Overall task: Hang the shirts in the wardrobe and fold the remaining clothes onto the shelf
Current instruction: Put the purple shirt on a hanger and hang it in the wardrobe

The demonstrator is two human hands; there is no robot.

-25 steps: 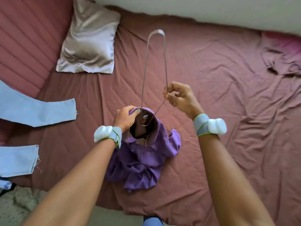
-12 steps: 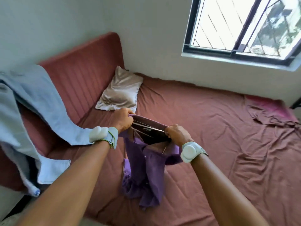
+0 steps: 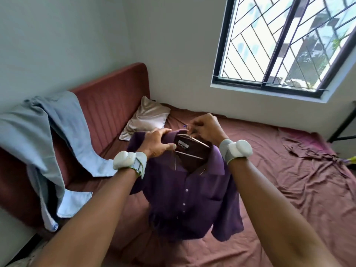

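Two bare forearms are seen reaching forward from the 6 o'clock edge, each wrist fitted with a grey band carrying a white module. A purple shirt (image 3: 189, 197) is held up in the air at the centre of the view, above the bed (image 3: 289, 199), buttoned and hanging on a thin wire hanger (image 3: 192, 149) whose bars are visible inside the open collar. The left hand (image 3: 157, 140) is closed on the shirt's left shoulder at the collar, thumb in front. The right hand (image 3: 205, 127) is pinched on the top of the hanger at the neck; the hook itself is hidden by the fingers. At 9 o'clock a pale blue garment (image 3: 50, 143) is draped over the padded headboard (image 3: 113, 97). At 11 o'clock, beyond the hands, a beige pillow (image 3: 148, 116) is noted on the bed. A barred window (image 3: 285, 41) is recorded at 1 o'clock.
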